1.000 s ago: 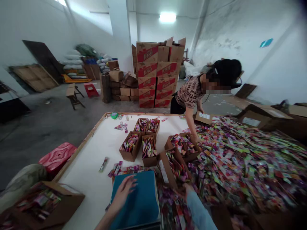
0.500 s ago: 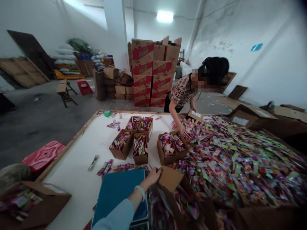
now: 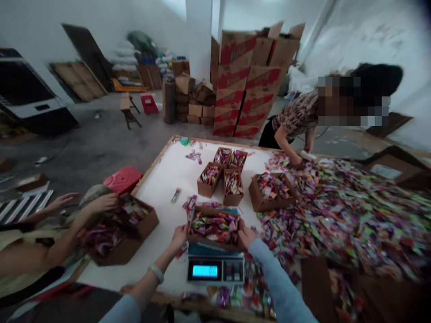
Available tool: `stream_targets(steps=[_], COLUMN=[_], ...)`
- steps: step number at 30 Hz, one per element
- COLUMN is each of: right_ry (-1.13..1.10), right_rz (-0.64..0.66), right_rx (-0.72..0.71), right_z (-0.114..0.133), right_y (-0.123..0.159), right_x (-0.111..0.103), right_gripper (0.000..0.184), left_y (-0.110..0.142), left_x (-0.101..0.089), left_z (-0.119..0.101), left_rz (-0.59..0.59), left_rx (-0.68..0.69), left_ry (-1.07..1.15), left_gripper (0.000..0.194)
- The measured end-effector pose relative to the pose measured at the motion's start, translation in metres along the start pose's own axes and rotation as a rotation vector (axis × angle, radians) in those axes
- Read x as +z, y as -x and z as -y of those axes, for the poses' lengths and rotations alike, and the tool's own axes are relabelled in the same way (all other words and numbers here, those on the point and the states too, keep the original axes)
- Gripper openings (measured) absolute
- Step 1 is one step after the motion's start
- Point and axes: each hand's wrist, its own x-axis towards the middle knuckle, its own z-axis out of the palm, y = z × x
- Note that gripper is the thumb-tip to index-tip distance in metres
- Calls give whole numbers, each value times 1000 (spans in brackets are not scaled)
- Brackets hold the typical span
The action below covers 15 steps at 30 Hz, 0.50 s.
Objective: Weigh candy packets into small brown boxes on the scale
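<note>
An open cardboard box [image 3: 213, 242] full of small, shiny wrapped packets [image 3: 217, 224] is between my two hands. My left hand [image 3: 181, 235] grips its left end, and my right hand [image 3: 247, 234] grips the right end. Beneath the box is a digital scale [image 3: 215, 269] with a blue platform and a lit display [image 3: 204, 271] that seems to read zero. Whether the box rests on the platform or is held just above it I cannot tell.
Several packet-filled boxes [image 3: 233, 197] stand ahead on the white table [image 3: 164, 172]. A large packet heap [image 3: 350, 220] covers the right side, where a co-worker [image 3: 296, 116] leans in. At left, another person's hands [image 3: 104, 204] are at a box [image 3: 141, 233].
The view has swung left. A packet-filled box is now over the scale, whose platform was bare. My left hand has moved from a flap right of the scale; my right hand has come into view.
</note>
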Motion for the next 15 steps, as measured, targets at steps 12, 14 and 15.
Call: stream_targets(steps=[12,14,15], right_ry=[-184,-264,-300], right_rz=[-146,-122,-116], right_rx=[172,211,224], right_z=[-15,-11,-7], right_y=[35,44,49], right_x=[-42,-41,-40], right_gripper=[50,50,50], left_y=[47,48,48], left_x=[-113,-116,-116], left_z=[57,63,64], left_rz=[-155,-156,-150], left_rx=[-227,-229,-223], left_ry=[179,165,162], left_gripper=[29,30,31])
